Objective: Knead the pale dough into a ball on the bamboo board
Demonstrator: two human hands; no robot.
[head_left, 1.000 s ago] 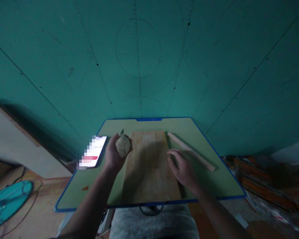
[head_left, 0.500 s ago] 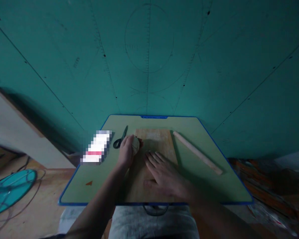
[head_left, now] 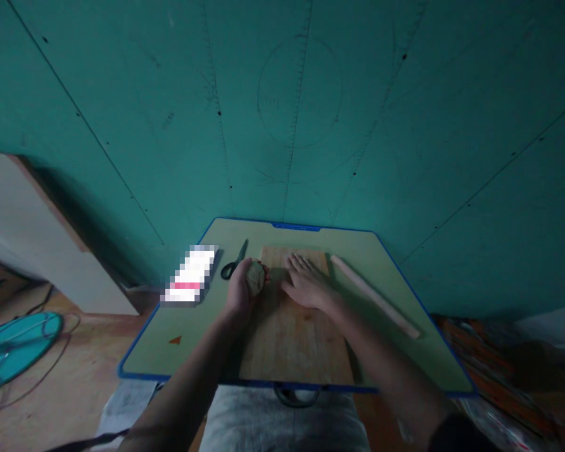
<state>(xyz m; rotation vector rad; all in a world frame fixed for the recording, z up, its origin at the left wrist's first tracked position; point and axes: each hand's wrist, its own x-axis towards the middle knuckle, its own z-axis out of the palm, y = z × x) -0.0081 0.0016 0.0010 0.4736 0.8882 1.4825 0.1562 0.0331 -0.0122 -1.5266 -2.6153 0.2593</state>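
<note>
My left hand (head_left: pixel 242 292) is closed around a pale ball of dough (head_left: pixel 255 277), held at the left edge of a wooden board (head_left: pixel 295 333). My right hand (head_left: pixel 307 282) lies flat and open on the far part of the board, fingers stretched out, just right of the dough. The board rests lengthwise on a small green table with a blue rim (head_left: pixel 169 351).
Black-handled scissors (head_left: pixel 234 263) and a phone (head_left: pixel 191 274) lie on the table left of the board. A wooden rolling pin (head_left: pixel 374 295) lies to the right. A teal wall stands just behind. A teal fan guard (head_left: pixel 14 348) lies on the floor at left.
My right hand moved from beside the rolling pin onto the board, then slid toward its far end. My left hand lowered the dough ball to the board's left edge.
</note>
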